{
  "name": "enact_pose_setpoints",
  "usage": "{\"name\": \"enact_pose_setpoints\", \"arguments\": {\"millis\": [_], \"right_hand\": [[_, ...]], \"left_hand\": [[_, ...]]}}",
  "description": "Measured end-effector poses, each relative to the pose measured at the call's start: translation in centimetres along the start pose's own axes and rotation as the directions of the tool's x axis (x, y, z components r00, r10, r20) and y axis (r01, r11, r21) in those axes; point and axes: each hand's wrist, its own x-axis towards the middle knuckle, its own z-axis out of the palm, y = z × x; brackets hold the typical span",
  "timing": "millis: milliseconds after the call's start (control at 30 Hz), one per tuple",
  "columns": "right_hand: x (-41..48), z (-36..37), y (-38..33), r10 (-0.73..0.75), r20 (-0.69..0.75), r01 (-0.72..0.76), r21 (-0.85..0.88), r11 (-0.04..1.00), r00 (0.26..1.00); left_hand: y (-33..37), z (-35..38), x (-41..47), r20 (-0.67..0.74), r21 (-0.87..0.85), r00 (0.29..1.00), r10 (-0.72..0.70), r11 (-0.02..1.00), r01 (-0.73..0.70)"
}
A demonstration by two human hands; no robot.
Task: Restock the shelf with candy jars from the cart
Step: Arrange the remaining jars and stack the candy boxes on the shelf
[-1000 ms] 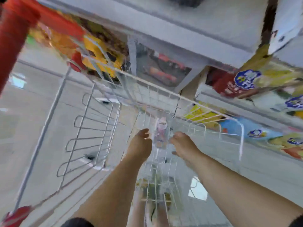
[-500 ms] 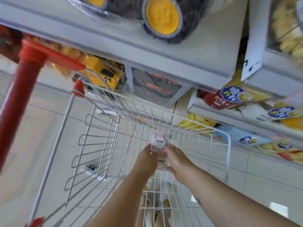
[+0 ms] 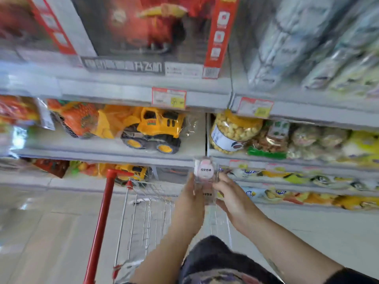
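A small clear candy jar (image 3: 205, 177) with a pink-and-white round label is held up between both hands, in front of the shelf edge (image 3: 114, 155). My left hand (image 3: 189, 199) grips its left side and my right hand (image 3: 233, 198) grips its right side and bottom. Below and to the left stands the white wire cart (image 3: 143, 218) with its red handle bar (image 3: 100, 224). The cart's inside is mostly hidden by my arms.
Yellow toy trucks (image 3: 152, 130) in plastic sit on the shelf left of the jar. A big popcorn jar (image 3: 231, 132) and snack bags fill the shelf to the right. Boxed toys stand on the upper shelf. Tiled floor lies to the left.
Both hands have lifted the jar out of the cart up to shelf height. The view has swung upward from the cart basket to the shelves.
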Motion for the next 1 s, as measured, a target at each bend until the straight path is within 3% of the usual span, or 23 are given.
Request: {"name": "enact_pose_setpoints", "arguments": {"millis": [100,200,333,633,767,1000], "right_hand": [[-4.2,-1.2,-3.7,-0.191,-0.033,0.192,0.028,0.981,0.981],[-7.4,-3.4,-6.6,-0.409,-0.110,0.417,0.055,0.907,0.906],[-9.9,-6.9,-9.4,-0.568,-0.209,0.573,-0.042,0.819,0.796],[-6.7,-13.6,-13.9,-0.706,-0.332,0.612,-0.354,0.708,0.625],[-4.0,-14.9,-15.3,-0.727,-0.278,0.618,-0.389,0.683,0.628],[-0.6,-16.1,-14.7,-0.723,-0.204,0.619,-0.399,0.677,0.660]], "left_hand": [[5.2,-0.3,-2.4,-0.024,-0.033,0.982,0.186,0.982,-0.186],[10.6,0.4,-4.5,-0.028,-0.054,0.936,0.351,0.934,-0.352],[17.2,2.9,-7.0,-0.026,0.012,0.804,0.594,0.804,-0.594],[23.0,9.7,-1.5,-0.232,0.046,0.755,0.614,0.782,-0.622],[24.1,10.7,1.0,-0.339,0.080,0.738,0.583,0.800,-0.595],[23.5,11.6,3.3,-0.399,0.148,0.716,0.573,0.811,-0.566]]}}
